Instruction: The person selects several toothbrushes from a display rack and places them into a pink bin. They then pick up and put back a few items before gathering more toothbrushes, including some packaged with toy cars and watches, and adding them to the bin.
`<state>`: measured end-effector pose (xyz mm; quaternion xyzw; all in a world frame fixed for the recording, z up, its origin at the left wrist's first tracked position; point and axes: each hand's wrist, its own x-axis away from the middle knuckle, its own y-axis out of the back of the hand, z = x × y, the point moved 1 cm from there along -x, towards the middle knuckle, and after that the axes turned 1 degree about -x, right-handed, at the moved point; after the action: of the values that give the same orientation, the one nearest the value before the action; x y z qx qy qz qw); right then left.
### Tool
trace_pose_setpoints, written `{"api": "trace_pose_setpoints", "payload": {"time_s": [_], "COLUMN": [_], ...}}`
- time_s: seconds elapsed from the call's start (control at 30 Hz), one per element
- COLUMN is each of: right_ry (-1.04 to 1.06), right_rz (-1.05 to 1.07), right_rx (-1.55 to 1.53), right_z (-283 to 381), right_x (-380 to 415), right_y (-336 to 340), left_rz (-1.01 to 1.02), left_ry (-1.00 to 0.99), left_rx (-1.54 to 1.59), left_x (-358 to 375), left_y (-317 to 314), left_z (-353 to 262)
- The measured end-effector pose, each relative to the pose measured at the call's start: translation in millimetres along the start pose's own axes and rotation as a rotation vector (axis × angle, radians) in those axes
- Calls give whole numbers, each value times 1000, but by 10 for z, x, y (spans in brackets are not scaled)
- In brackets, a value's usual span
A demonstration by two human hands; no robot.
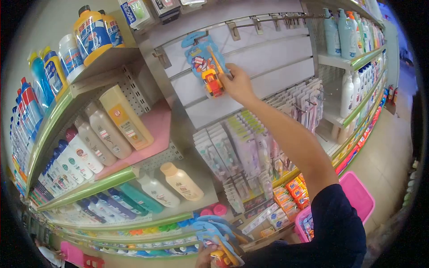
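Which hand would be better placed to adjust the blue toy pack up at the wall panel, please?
Probably the right hand: it is raised to that blue toy pack, touching it, while the left hand is low, holding similar packs.

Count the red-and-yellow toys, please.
2: one toy on the hanging pack by the right hand; another among packs in the left hand. More may be hidden.

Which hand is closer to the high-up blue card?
Right: the right hand is at the edge of the high-up blue card, while the left hand is well below it, holding more blue cards.
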<state>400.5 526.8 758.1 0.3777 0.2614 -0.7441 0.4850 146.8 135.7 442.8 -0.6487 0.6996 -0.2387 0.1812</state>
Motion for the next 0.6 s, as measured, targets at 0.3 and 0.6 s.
{"api": "trace_pose_setpoints", "payload": {"time_s": [0.3,0.6], "right_ry": [206,-530], "right_rz": [-63,667], "right_rx": [134,-421], "right_z": [325,700], "right_x": [758,3260], "right_y": [429,1265], "left_rz": [72,-127], "left_ry": [-40,-124], "left_rx": [-32,135], "left_x": [-258,-455], "left_y": [297,-706], "left_z": [322,-20]}}
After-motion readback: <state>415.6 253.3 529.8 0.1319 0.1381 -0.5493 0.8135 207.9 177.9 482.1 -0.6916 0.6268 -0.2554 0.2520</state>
